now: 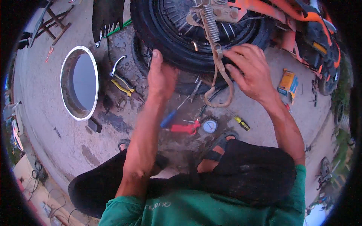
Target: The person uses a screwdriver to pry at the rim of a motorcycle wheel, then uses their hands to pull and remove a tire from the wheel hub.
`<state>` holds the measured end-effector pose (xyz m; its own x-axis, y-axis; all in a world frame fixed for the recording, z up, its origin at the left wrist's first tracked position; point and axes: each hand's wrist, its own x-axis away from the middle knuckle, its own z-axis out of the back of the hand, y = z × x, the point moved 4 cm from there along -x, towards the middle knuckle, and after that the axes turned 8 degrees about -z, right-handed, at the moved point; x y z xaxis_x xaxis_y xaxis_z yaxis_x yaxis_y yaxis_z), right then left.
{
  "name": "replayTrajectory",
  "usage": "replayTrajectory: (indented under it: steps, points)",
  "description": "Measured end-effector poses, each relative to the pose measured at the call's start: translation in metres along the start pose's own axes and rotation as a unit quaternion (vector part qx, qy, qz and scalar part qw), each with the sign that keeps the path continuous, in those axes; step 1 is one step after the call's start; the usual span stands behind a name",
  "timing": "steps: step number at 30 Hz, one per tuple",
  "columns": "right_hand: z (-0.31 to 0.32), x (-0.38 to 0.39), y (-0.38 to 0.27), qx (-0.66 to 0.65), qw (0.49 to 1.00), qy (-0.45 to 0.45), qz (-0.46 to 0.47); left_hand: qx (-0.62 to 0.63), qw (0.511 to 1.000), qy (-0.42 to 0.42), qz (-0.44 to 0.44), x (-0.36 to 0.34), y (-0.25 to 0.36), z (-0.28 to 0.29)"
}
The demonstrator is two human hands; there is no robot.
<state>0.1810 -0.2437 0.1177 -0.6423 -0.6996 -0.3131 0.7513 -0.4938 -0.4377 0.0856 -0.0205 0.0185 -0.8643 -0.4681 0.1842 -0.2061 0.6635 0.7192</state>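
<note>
A black tire (171,51) on a wheel with a dark, finned hub (181,17) is in front of me at the top. My left hand (162,77) holds its near left edge, thumb up against the sidewall; the fingers are mostly hidden below the tire. A rusty metal kickstand (229,96) with a coil spring (210,24) crosses the wheel and ends in a loop. My right hand (250,69) is beside the kickstand, fingers bent and apart, the fingertips at its edge; whether they touch it I cannot tell.
On the ground lie a red inflator gun (184,129) with a round gauge (209,124), a blue-handled screwdriver (168,118), a yellow screwdriver (241,123), yellow-handled pliers (122,87) and a yellow-blue box (287,84). A basin of water (94,101) stands left. Orange bodywork (264,11) extends upper right.
</note>
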Motion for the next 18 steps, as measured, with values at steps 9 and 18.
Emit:
replayTrajectory:
  steps: [9, 18]
  points:
    - [-0.019, -0.026, 0.014, 0.000, 0.997, -0.081, -0.015, 0.036, 0.995, -0.001, 0.092, 0.033, -0.050, -0.006]
    - [-0.004, -0.026, 0.018, -0.043, 0.994, -0.093, 0.043, -0.077, 0.992, 0.005, 0.098, 0.038, -0.040, 0.006]
